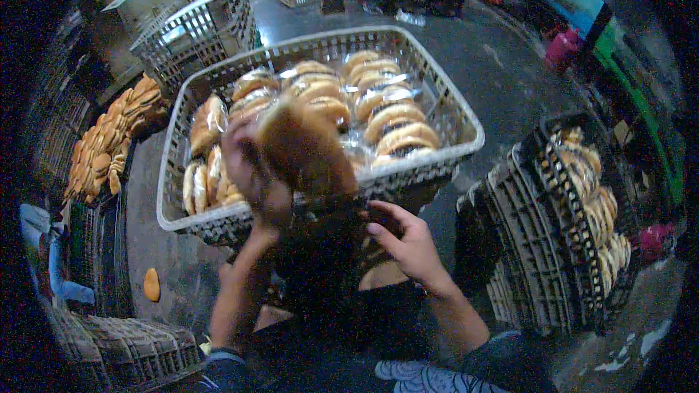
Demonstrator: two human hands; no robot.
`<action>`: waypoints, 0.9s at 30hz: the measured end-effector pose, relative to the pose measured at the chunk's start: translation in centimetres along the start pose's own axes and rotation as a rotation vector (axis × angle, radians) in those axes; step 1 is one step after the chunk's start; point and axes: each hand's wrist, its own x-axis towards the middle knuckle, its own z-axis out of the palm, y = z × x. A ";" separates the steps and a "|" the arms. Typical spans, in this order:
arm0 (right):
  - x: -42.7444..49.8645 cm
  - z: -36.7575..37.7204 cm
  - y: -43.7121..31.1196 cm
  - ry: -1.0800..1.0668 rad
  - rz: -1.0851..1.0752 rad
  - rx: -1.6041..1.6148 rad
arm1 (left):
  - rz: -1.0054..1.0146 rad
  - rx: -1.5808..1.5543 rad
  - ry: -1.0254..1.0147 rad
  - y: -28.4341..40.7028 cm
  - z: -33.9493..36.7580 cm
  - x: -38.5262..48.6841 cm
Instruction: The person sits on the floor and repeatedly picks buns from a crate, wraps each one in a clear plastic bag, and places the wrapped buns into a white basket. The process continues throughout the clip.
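Note:
Blurred by motion, my left hand (254, 169) grips a brown bread bun (308, 147) above the near side of a grey plastic crate (475, 139). Inside the crate stand rows of round filled buns (398, 120), many in clear plastic wrap. More buns (210, 180) lie on its left side. My right hand (407, 237) is below the crate's front rim with its fingers bent. Its fingertips meet a dark area, and whether they hold anything there is unclear. The bun and my left hand hide part of the crate's middle.
Stacked dark crates (529, 240) stand at the right, the top one holding buns (598, 207). A large pile of flat breads (104, 147) is at the left. One bread (152, 285) lies alone below it. Another crate (202, 27) stands behind, with more crates (131, 344) at lower left.

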 end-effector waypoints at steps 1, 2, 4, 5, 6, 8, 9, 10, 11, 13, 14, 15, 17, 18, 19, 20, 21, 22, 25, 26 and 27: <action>-0.2 -0.9 0.1 -0.004 0.041 0.047 | 0.114 0.006 0.036 -1.7 1.7 2.6; -0.4 -1.6 0.6 -0.039 0.039 0.085 | 0.238 0.209 -0.172 -3.4 3.1 5.0; -1.8 -2.3 2.4 -0.132 0.026 0.129 | 0.160 0.620 -0.747 -6.9 4.7 7.5; -2.8 -2.3 3.5 -0.181 0.022 0.128 | -0.066 0.809 -1.116 -8.7 5.2 8.1; -4.0 -2.2 4.7 -0.177 0.107 0.180 | -0.096 0.883 -1.412 -10.5 5.7 8.5; -6.2 -2.4 6.6 -0.197 0.240 0.189 | 0.002 0.965 -1.425 -13.7 5.5 8.4; -7.1 -2.4 7.2 -0.232 0.288 0.155 | 0.113 1.022 -1.104 -14.8 4.9 8.0; -8.0 -2.4 7.6 -0.208 0.367 0.206 | 0.297 1.235 -1.011 -15.6 4.5 7.4; -8.6 -2.3 7.7 -0.136 0.521 0.224 | 0.283 1.221 -1.006 -16.0 4.1 7.1; -9.2 -2.2 7.3 -0.120 0.394 0.310 | 0.142 1.158 -0.969 -15.5 3.7 7.2; -9.1 -2.2 6.9 -0.054 0.376 0.357 | 0.086 1.172 -1.112 -14.4 3.6 7.6; -8.9 -2.0 6.5 0.012 0.359 0.402 | 0.089 1.337 -1.084 -13.0 3.9 7.8; -7.6 -2.3 5.7 -0.068 0.276 0.440 | 0.319 1.285 -0.938 -8.8 4.2 8.6; -6.7 -2.5 5.3 -0.104 0.239 0.540 | 0.496 1.033 -0.772 -6.3 4.4 8.1; -6.0 -2.7 5.1 -0.069 0.247 0.628 | 0.618 0.829 -0.619 -3.7 4.5 7.1; -5.4 -2.8 4.9 -0.112 0.156 0.803 | 0.680 0.689 -0.699 -1.2 4.1 5.3; -4.7 -3.0 4.7 -0.082 0.107 0.961 | 0.738 0.581 -0.753 1.0 3.5 2.7; -4.7 -3.0 4.6 -0.063 0.113 1.141 | 0.699 0.581 -0.978 3.1 1.8 -0.1; -5.3 -1.8 4.5 0.122 -0.057 0.558 | 0.205 0.351 -0.824 6.9 -4.0 -8.5; -6.3 -1.0 4.3 0.069 -0.062 0.401 | -0.251 -0.141 -0.563 7.4 -5.3 -10.6; -7.4 -0.1 4.0 0.015 -0.119 0.271 | -0.690 -0.610 -0.288 7.7 -6.3 -12.3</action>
